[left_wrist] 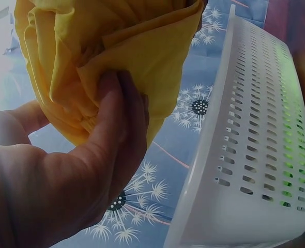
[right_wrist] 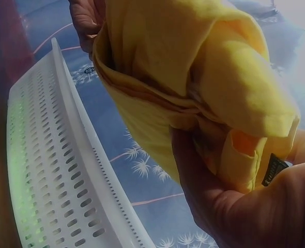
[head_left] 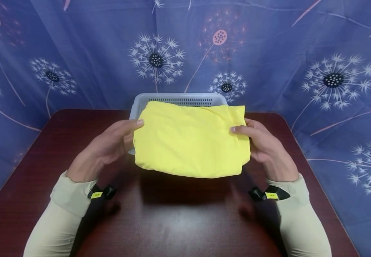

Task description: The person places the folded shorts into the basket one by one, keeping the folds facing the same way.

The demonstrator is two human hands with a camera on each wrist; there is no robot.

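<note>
A folded yellow garment (head_left: 190, 141) is held up level between both hands, its near part over the table and its far part overlapping the basket in the head view. My left hand (head_left: 109, 142) grips its left end, thumb on top and fingers underneath. At the other end my right hand (head_left: 264, 142) pinches it the same way. In the left wrist view, the fingers (left_wrist: 113, 113) press into loose folds on the underside. The right wrist view shows stacked layers and a small dark label (right_wrist: 274, 169) near the right hand.
Behind the garment stands a white slotted plastic basket (head_left: 179, 95), partly covered from above; something green (right_wrist: 20, 170) shows through its slots. Both are at a dark reddish-brown table (head_left: 185, 228). A blue dandelion-print cloth (head_left: 185, 43) hangs behind and along the sides.
</note>
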